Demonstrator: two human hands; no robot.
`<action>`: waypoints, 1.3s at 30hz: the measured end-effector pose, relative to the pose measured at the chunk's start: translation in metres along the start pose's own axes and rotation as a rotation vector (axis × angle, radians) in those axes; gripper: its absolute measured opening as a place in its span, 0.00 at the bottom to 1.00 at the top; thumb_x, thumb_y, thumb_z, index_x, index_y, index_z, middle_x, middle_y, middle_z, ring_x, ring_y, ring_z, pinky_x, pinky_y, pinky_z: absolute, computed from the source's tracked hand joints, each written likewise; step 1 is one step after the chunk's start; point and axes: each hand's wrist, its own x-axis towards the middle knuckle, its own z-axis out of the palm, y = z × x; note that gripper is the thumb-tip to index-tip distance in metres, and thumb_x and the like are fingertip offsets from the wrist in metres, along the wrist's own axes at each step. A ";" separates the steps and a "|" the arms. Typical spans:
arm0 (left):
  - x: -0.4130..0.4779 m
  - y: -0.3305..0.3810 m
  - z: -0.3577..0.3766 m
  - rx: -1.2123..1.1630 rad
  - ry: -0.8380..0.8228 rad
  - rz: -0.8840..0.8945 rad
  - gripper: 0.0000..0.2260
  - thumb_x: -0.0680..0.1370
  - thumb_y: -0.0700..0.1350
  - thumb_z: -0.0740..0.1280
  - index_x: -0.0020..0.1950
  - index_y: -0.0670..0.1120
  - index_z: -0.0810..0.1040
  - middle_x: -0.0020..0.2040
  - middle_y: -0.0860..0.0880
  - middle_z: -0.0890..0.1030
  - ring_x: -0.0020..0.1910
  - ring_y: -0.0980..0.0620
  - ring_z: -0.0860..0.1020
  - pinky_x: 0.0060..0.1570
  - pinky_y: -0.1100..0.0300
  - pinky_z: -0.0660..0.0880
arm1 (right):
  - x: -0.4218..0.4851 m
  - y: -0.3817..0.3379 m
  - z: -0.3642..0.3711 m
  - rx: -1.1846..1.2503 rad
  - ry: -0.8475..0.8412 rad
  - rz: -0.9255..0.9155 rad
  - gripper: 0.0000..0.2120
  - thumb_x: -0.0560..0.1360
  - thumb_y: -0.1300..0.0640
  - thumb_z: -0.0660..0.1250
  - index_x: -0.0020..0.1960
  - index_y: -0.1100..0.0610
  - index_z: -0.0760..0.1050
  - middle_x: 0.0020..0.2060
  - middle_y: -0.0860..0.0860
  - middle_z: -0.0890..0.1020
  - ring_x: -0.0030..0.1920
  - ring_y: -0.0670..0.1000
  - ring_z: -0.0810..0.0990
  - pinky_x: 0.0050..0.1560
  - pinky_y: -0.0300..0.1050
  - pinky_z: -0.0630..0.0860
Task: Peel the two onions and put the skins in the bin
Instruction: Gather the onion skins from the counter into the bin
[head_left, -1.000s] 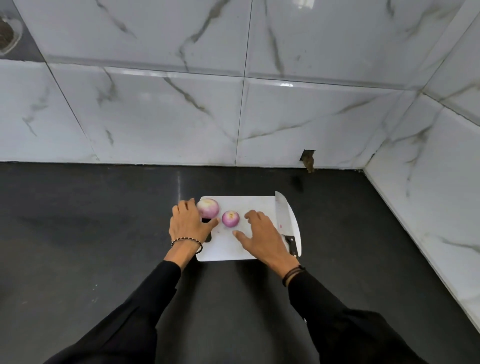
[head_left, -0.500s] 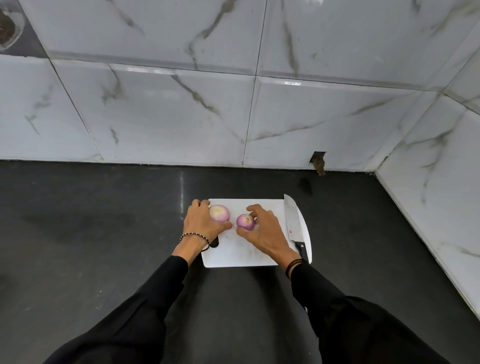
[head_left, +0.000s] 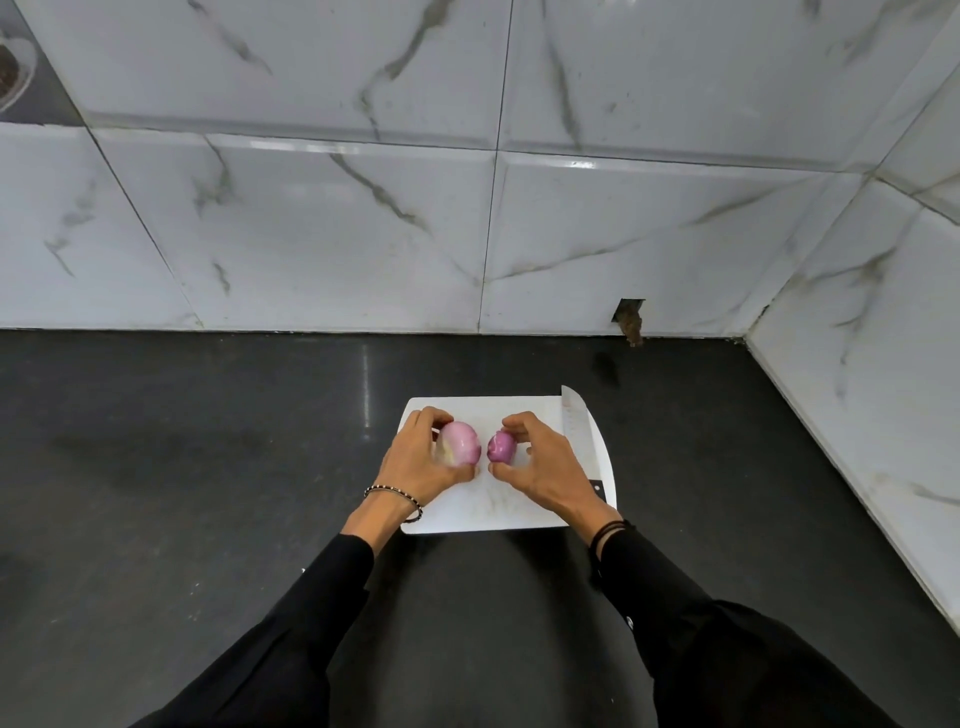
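One view, head: both onions sat side by side on the board (head_left: 493, 512), near each other but not touching, each in one of your hands.
Left hand (head_left: 415, 462): you had it curled round the big onion (head_left: 460, 442), fingers over the far side and thumb under the near side. I judge you cupped it so that it could not roll.
Right hand (head_left: 540, 467): you pinched the small onion (head_left: 501, 448) between thumb below and fingertips above. That was a lighter hold, suited to a smaller bulb.
Big onion: it was pale pink with a whitish patch facing you, and looked glossy, so probably already bare of dry skin.
Small onion: it was deeper purple with pale streaks. I could not tell if a last layer was left on it.
Board: it lay on the dark counter (head_left: 208, 467) straight ahead of you, which kept the work within easy reach of both hands.
Knife (head_left: 579, 426): it lay along the board's right edge, beside your right hand, with the tip pointing away. Neither hand touched it.
Skins: I saw none loose on the board or counter.
Bin: it was not in view.
Stage: it looked to me like a late check of both bulbs.
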 end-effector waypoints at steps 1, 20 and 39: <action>0.000 -0.001 -0.001 -0.003 -0.004 0.001 0.29 0.63 0.49 0.82 0.59 0.51 0.71 0.56 0.52 0.74 0.52 0.52 0.75 0.48 0.65 0.72 | 0.000 0.000 0.000 -0.003 -0.007 -0.008 0.28 0.72 0.55 0.78 0.67 0.53 0.70 0.61 0.48 0.77 0.58 0.46 0.76 0.61 0.37 0.72; 0.006 0.002 0.005 0.180 -0.025 0.075 0.32 0.67 0.49 0.79 0.68 0.48 0.72 0.62 0.49 0.72 0.61 0.50 0.69 0.56 0.61 0.69 | 0.011 0.000 -0.001 -0.100 0.017 -0.004 0.25 0.74 0.52 0.76 0.67 0.56 0.73 0.62 0.52 0.76 0.58 0.49 0.74 0.62 0.42 0.75; -0.009 0.009 0.006 0.257 0.047 0.055 0.34 0.68 0.51 0.77 0.71 0.48 0.68 0.66 0.48 0.72 0.64 0.47 0.70 0.61 0.54 0.68 | 0.003 -0.016 -0.003 -0.262 -0.061 0.097 0.29 0.76 0.46 0.73 0.71 0.57 0.69 0.65 0.55 0.73 0.65 0.55 0.71 0.64 0.49 0.74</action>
